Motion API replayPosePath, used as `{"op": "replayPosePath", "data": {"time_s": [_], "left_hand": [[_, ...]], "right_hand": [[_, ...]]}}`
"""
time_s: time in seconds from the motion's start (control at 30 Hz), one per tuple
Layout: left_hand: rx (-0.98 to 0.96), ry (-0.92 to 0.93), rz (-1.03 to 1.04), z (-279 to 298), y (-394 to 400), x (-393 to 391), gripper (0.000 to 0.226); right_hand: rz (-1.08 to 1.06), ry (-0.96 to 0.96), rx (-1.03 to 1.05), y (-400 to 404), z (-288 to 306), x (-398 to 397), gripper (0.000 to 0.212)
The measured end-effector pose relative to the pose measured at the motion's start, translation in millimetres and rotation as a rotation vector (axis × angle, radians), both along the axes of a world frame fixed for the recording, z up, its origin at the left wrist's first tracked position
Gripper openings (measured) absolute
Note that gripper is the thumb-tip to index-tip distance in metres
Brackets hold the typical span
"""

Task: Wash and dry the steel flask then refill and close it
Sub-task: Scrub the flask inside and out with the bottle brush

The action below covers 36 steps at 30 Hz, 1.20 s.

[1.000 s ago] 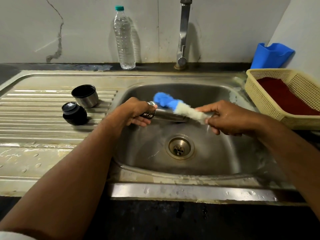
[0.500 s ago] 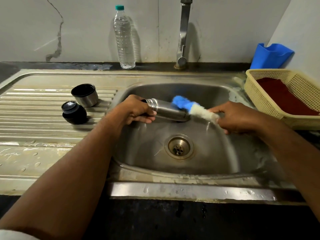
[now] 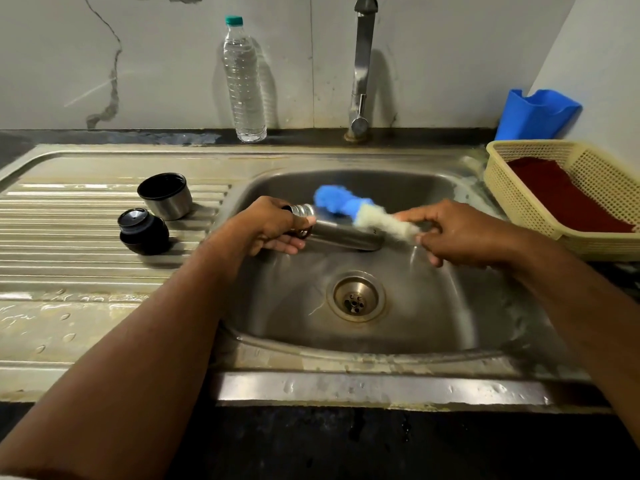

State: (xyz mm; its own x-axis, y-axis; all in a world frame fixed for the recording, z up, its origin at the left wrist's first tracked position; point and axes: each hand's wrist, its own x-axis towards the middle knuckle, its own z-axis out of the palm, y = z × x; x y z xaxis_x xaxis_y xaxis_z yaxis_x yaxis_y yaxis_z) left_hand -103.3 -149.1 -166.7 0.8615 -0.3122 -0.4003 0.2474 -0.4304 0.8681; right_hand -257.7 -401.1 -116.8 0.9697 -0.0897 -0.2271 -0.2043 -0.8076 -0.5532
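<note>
Left of your hands: steel cup (image 3: 165, 196) and black stopper (image 3: 142, 231) on the wet drainboard (image 3: 69, 265).
Left hand (image 3: 273, 226): grips the steel flask (image 3: 341, 233) near its neck, over the sink (image 3: 433, 306).
Right hand (image 3: 460, 233): pinches a blue-and-white brush (image 3: 360, 211) against the flask.
Behind: water bottle (image 3: 244, 81), tap (image 3: 362, 71).
Right of your hands: yellow basket (image 3: 502, 188).
</note>
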Motion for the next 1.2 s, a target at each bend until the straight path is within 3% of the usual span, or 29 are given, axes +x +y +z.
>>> {"op": "replayPosePath", "data": {"time_s": [0.07, 0.2, 0.23, 0.33, 0.4, 0.47, 0.53, 0.57, 0.6, 0.73, 0.8, 0.9, 0.93, 1.07, 1.1, 1.2], "left_hand": [[-0.004, 0.027, 0.016, -1, -1, 1, 0.040], [-0.054, 0.059, 0.028, 0, -1, 0, 0.035], [-0.080, 0.069, 0.031, 0, -1, 1, 0.037], [-0.132, 0.096, 0.065, 2, 0, 2, 0.037], [-0.131, 0.100, 0.090, 1, 1, 1, 0.045], [-0.133, 0.086, 0.098, 1, 1, 1, 0.052], [-0.138, 0.066, 0.099, 1, -1, -1, 0.049], [-0.141, 0.060, 0.098, 2, -2, -1, 0.046], [-0.141, 0.059, 0.098, 2, -2, -1, 0.044], [-0.068, 0.063, 0.095, -2, 0, 4, 0.040], [-0.028, 0.040, 0.077, -4, 1, 5, 0.039], [0.004, -0.017, 0.055, -6, 0, 6, 0.036], [0.014, -0.035, 0.057, -6, 0, 6, 0.036], [0.087, -0.101, 0.073, -8, 1, 7, 0.040], [0.113, -0.113, 0.068, -8, 2, 7, 0.041], [0.139, -0.140, 0.050, -8, 2, 5, 0.046]], "right_hand": [[0.031, 0.016, 0.078, 1, 0, -1, 0.054], [-0.076, 0.062, -0.373, -6, -4, 4, 0.051], [-0.081, 0.059, -0.373, -5, -5, 4, 0.051], [-0.009, 0.003, -0.043, 4, -6, 4, 0.053], [0.026, 0.004, 0.039, 6, -6, 2, 0.055], [-0.023, 0.009, -0.148, -2, -9, 6, 0.049], [-0.075, 0.082, -0.457, -8, -11, 7, 0.041], [-0.089, 0.101, -0.513, -7, -13, 6, 0.041], [-0.079, 0.096, -0.465, -5, -14, 6, 0.039], [0.073, 0.037, 0.059, 12, -7, 0, 0.045], [0.038, 0.039, -0.044, 4, -11, 4, 0.043], [-0.077, 0.093, -0.447, -11, -17, 9, 0.035], [-0.089, 0.094, -0.434, -12, -18, 8, 0.035], [0.061, 0.043, 0.156, 9, -3, -3, 0.050], [0.082, 0.058, 0.201, 13, 0, -5, 0.050], [-0.005, 0.058, -0.077, 4, -6, 1, 0.038]]}}
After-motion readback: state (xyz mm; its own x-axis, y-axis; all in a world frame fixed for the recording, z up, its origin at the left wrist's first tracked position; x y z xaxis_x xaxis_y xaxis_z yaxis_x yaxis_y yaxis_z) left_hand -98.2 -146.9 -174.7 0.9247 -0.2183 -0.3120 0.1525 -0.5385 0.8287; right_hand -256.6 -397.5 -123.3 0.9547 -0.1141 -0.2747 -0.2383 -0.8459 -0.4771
